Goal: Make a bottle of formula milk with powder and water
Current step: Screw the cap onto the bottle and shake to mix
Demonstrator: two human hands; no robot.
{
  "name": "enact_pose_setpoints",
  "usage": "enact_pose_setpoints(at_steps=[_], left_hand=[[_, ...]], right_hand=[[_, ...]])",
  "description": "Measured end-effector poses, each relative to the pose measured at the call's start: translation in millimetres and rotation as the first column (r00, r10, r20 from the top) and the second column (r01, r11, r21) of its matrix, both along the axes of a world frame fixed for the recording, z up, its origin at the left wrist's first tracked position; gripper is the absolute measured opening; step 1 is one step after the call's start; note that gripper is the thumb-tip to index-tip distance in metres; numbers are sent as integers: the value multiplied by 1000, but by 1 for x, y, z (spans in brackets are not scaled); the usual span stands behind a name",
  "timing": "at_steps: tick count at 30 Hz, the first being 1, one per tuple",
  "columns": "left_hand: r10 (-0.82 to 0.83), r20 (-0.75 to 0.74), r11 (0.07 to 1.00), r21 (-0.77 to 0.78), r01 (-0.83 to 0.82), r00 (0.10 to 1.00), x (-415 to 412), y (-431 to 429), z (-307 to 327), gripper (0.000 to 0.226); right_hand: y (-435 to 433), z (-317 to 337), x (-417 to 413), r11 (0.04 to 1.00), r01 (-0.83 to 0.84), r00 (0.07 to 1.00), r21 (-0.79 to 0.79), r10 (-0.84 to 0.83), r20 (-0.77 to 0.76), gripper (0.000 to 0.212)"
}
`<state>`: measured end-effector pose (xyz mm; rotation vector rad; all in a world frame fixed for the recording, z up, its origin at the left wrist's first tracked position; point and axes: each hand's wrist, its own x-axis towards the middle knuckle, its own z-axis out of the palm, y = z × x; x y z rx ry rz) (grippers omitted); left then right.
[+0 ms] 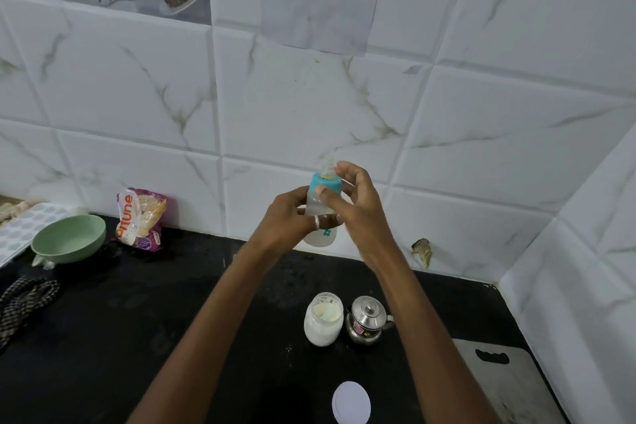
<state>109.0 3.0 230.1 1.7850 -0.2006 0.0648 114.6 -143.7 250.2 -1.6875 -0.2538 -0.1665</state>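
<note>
While left hand [287, 217] grips bottle [321, 213] | right hand [358, 203] on teal collar [325, 184] | counter [172, 320] below.

We see two bare forearms, no sleeves in view; the left hand [289, 217] wears a pale band ring [317, 221] on one finger; we see nothing worn on the right hand [358, 203]

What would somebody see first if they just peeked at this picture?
The baby bottle with its teal collar, held up before the tiled wall by the left hand and right hand. Below, on the black counter, stand an open powder jar and a shiny steel pot.
</note>
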Motion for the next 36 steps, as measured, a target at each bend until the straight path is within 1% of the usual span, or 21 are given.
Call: enact_pose_setpoints(at_steps=[2,3,5,7,10,11,12,13,15,18,21,23,26,28,32,33,36], left_hand=[[-122,-49,991,-59,119,991,2,10,5,40],[-160,-59,985,-74,156,985,4,13,6,41],[-170,-56,983,-83,165,984,7,14,6,44],[-67,-24,995,-76,65,997,6,6,2,44],[186,84,982,25,-189,979,1,-12,-8,46],[227,98,972,40,-231,969,0,-16,-10,46],[231,94,970,48,-236,968,0,-17,-12,45],[202,76,978,42,-205,977,1,-15,-14,45],[87,25,996,12,-87,996,3,-9,-12,45],[-76,-19,997,-32,76,997,1,0,0,38],[-150,-25,987,-70,148,988,2,6,9,35],[-168,-19,982,-86,166,986,3,6,10,39],[-163,-15,983,-91,161,986,3,5,7,47],[-153,-14,985,-82,152,988,4,4,5,45],[-144,13,987,-75,144,990,5,2,5,39],[-132,18,989,-72,133,991,5,1,7,37],[-134,26,989,-63,135,991,3,0,13,34]], right_hand=[[-12,6,5,991,-127,991,49,129,-45,48],[-14,9,6,985,-164,985,63,167,-49,45],[-13,11,4,985,-159,986,59,162,-43,37],[-6,10,0,997,-65,998,51,66,-24,35],[10,0,-5,986,166,985,-23,-165,53,39],[13,-3,-7,977,208,976,-35,-206,71,39],[14,-5,-9,975,218,973,-47,-214,83,41],[14,-5,-9,977,205,976,-62,-199,85,43],[6,-3,-6,987,133,990,-91,-128,58,47],[-8,10,-1,999,-18,1000,-51,17,-24,45],[-18,22,-1,986,-164,985,-17,163,-52,36],[-20,25,-4,980,-197,979,-13,196,-48,35],[-19,22,-5,986,-166,986,-22,165,-31,33],[-17,20,-5,992,-121,993,-32,120,-19,32],[-6,16,-10,992,78,995,-100,-72,68,42],[-4,16,-12,988,107,991,-110,-98,86,44],[-3,19,-11,985,83,993,-151,-68,100,48]])
